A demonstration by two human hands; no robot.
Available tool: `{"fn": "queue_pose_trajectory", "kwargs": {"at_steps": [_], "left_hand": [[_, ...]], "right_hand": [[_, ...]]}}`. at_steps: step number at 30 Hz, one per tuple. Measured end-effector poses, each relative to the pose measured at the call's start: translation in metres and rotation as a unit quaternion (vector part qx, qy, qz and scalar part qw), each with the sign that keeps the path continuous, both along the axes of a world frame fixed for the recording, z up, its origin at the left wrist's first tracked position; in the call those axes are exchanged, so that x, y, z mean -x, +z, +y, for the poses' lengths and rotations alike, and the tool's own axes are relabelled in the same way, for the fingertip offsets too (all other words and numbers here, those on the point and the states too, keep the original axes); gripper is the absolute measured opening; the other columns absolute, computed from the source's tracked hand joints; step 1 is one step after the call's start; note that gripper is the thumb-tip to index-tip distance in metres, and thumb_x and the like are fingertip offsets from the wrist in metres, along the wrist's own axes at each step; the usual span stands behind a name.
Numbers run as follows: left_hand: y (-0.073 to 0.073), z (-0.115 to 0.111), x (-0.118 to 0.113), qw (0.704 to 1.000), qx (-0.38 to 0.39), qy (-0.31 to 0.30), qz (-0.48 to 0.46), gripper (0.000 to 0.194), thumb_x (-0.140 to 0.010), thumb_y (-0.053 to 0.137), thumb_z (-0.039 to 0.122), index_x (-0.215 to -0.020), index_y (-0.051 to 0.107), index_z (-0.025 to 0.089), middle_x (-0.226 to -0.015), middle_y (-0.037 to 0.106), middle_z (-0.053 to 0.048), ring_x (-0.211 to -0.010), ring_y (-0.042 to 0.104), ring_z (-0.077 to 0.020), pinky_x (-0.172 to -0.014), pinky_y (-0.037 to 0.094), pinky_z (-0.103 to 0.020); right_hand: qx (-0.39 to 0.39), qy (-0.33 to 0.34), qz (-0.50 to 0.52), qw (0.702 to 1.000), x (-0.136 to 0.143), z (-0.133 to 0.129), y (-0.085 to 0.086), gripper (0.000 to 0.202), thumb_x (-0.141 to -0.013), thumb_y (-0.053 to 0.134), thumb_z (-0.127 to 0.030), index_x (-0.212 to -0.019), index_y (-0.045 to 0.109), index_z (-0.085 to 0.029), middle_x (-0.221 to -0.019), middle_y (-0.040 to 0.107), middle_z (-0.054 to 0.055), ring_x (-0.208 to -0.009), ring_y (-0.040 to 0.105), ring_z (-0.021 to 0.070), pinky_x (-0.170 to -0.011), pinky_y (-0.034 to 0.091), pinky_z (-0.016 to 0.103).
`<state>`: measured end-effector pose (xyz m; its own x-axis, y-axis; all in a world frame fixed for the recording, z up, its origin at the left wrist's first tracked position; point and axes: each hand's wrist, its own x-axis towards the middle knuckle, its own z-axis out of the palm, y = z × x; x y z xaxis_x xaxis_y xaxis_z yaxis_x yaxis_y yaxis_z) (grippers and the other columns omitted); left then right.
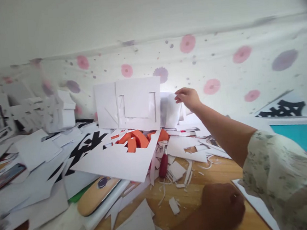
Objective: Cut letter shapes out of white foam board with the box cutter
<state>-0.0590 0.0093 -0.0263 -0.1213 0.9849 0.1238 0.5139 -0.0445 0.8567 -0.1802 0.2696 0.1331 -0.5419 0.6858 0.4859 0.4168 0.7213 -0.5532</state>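
Note:
My right hand (187, 98) reaches to the back of the table, thumb and fingers pinched together. Its fingertips are at the upper edge of a whitish, translucent container or bag (169, 109); whether they grip its edge or something small, I cannot tell. My left hand (224, 204) is closed in a fist low over the wooden table (189, 205), and anything inside it is hidden. Left of my right hand stands a white sheet with cut-out slots (138, 98). A red-handled tool (163, 165) lies among paper scraps in front of it.
Orange cut pieces (138, 140) lie around a white cut sheet (114, 164). A tan oval case (98, 196), a phone (6, 178) and heaped papers with black characters (86, 146) fill the left. Turquoise sheets (302, 138) lie right. A flowered covering (219, 65) hangs behind.

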Motion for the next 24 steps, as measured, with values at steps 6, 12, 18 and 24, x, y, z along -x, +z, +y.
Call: {"fn": "queue_pose_trajectory", "kwargs": {"at_steps": [6, 12, 18, 24], "left_hand": [[0.001, 0.003, 0.0, 0.999, -0.044, 0.012, 0.016, 0.017, -0.074, 0.05, 0.016, -0.06, 0.059, 0.017, -0.055, 0.051, 0.002, -0.053, 0.041, -0.0107, -0.053, 0.029, -0.025], [-0.009, 0.009, 0.001, 0.999, -0.046, 0.004, -0.004, 0.014, -0.07, 0.051, 0.013, -0.06, 0.06, 0.016, -0.052, 0.049, 0.003, -0.05, 0.041, -0.0095, -0.05, 0.027, -0.024], [-0.016, 0.015, 0.006, 1.0, -0.025, -0.009, -0.01, 0.014, -0.069, 0.05, 0.015, -0.064, 0.063, 0.016, -0.055, 0.053, 0.001, -0.052, 0.044, -0.0109, -0.051, 0.029, -0.023], [-0.016, 0.016, 0.007, 0.999, -0.01, -0.01, -0.039, 0.016, -0.071, 0.048, 0.019, -0.06, 0.059, 0.016, -0.052, 0.05, 0.001, -0.05, 0.042, -0.0111, -0.048, 0.027, -0.024]], "right_hand": [[0.016, -0.13, -0.161, 0.978, -0.12, 0.065, -0.031, 0.029, -0.09, 0.051, -0.032, -0.113, 0.055, -0.015, -0.109, 0.059, 0.007, -0.091, 0.059, 0.0175, -0.077, 0.051, 0.036], [0.034, -0.115, -0.351, 0.929, -0.137, 0.084, -0.093, 0.032, -0.089, 0.052, -0.032, -0.116, 0.053, -0.016, -0.116, 0.055, 0.009, -0.098, 0.057, 0.0193, -0.082, 0.05, 0.04], [0.019, -0.058, -0.42, 0.905, -0.133, 0.097, -0.106, 0.031, -0.089, 0.052, -0.032, -0.117, 0.053, -0.017, -0.118, 0.054, 0.009, -0.1, 0.056, 0.0198, -0.083, 0.049, 0.041], [0.061, 0.003, -0.459, 0.886, -0.144, 0.112, -0.09, 0.03, -0.089, 0.052, -0.032, -0.114, 0.054, -0.016, -0.115, 0.056, 0.008, -0.097, 0.057, 0.0191, -0.081, 0.05, 0.039]]}}
